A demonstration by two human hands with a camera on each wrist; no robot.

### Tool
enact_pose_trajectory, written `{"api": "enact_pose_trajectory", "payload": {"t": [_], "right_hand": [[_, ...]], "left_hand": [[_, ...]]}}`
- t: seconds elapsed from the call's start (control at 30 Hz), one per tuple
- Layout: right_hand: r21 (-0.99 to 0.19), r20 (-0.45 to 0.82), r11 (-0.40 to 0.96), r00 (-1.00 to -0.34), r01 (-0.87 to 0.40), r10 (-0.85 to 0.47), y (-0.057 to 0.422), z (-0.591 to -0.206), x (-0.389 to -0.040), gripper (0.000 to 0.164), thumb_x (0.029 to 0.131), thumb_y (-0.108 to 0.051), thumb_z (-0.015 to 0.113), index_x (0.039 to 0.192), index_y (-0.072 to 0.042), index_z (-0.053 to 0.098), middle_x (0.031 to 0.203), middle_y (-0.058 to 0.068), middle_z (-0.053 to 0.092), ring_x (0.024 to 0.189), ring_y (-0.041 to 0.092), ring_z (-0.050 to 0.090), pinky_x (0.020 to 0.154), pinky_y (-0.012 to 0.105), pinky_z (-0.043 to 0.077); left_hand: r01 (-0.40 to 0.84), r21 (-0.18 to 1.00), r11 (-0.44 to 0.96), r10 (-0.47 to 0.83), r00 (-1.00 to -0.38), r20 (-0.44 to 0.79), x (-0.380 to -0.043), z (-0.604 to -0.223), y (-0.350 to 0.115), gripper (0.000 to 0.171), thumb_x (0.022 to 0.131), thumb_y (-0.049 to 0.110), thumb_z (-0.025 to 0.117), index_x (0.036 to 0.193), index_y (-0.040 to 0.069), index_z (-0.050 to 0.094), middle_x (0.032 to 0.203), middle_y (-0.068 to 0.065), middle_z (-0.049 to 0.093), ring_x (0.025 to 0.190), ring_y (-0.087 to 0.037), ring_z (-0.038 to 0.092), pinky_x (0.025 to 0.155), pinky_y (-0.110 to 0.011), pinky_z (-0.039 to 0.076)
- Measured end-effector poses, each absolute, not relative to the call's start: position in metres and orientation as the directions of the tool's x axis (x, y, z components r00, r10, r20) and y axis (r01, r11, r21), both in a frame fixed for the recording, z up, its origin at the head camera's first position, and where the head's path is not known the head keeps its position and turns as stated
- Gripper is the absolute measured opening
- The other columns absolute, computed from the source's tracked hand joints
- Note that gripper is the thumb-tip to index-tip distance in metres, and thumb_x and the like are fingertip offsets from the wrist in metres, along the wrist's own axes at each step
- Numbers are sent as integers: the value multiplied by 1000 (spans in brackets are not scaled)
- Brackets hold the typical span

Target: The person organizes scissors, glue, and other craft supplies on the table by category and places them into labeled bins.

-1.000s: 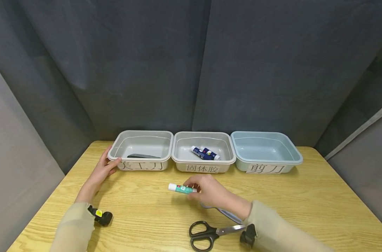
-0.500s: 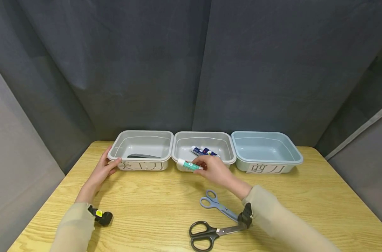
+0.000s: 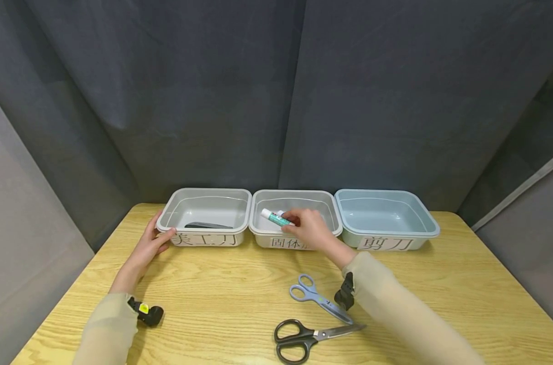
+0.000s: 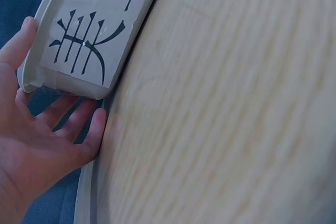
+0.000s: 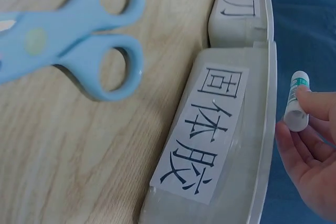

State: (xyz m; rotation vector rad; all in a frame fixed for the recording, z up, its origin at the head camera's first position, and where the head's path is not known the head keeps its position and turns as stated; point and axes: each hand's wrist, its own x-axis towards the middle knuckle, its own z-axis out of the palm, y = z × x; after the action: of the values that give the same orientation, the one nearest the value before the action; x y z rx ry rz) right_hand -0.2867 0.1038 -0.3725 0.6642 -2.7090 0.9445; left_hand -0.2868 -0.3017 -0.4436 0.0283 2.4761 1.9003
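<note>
In the head view my right hand [image 3: 310, 228] pinches a glue stick [image 3: 276, 218], white-capped with a teal label, over the middle grey plastic bin [image 3: 263, 234]. The right wrist view shows the glue stick [image 5: 297, 100] between thumb and fingers, beyond the bin's rim. Dark blue glue sticks in that bin are mostly hidden behind the hand. My left hand [image 3: 147, 248] holds the front left corner of the left grey bin [image 3: 244, 235]. Its thumb lies at the rim and its fingers against the end wall, as the left wrist view of the hand [image 4: 47, 140] shows.
Dark utility knives [image 3: 208, 225] lie in the left bin. A light blue bin [image 3: 429, 230] stands at the right of the row. Blue-handled scissors [image 3: 319, 299] and black-handled scissors [image 3: 304, 340] lie on the wooden table [image 3: 203, 304] under the right forearm. A dark curtain [image 3: 212, 101] hangs behind.
My right hand has carried the teal glue stick from above the table up and away, over the middle bin. The blue scissors have come into fuller view. The left hand has stayed still.
</note>
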Motion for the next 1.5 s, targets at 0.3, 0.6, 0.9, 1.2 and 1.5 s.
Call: {"api": "enact_pose_trajectory", "payload": {"t": [0.3,0.6,0.9,1.2,1.5], "right_hand": [[-568,262,723,-919,-393,-293,105,-375,-310,23,79,-17,71,100,-8,68,87,4,68,77,14,60,67,27,48],[-548,177,778,-952,-308,-251,102,-378,-326,20,77,-19,73,94,-8,69,81,2,64,75,14,55,66,26,45],[-515,92,821,-969,-245,-231,101,-386,-339,24,74,-19,76,90,-4,68,82,5,64,72,16,55,65,28,45],[-481,77,843,-970,-239,-232,99,-391,-345,20,67,-21,81,69,-8,66,68,1,60,63,14,49,59,25,41],[-459,36,866,-979,-196,-202,103,-390,-344,21,69,-23,80,70,-8,64,69,2,60,64,15,50,57,25,40]], "left_hand": [[-17,971,240,28,-999,-24,-284,-436,-298,80,91,34,54,147,27,-3,151,-17,9,132,-35,22,102,-55,26],[4,966,257,26,-1000,-3,-288,-444,-302,81,90,38,54,147,28,-3,150,-17,11,131,-34,23,101,-53,29],[9,966,257,31,-1000,1,-287,-445,-301,79,91,38,53,147,28,-2,150,-17,14,129,-31,26,101,-52,31],[11,968,249,33,-999,3,-286,-445,-301,79,91,36,53,146,31,-2,150,-17,13,129,-32,25,101,-53,30],[10,968,251,42,-999,-1,-287,-444,-298,80,91,38,53,147,28,-3,149,-18,13,129,-33,26,102,-52,29]]}}
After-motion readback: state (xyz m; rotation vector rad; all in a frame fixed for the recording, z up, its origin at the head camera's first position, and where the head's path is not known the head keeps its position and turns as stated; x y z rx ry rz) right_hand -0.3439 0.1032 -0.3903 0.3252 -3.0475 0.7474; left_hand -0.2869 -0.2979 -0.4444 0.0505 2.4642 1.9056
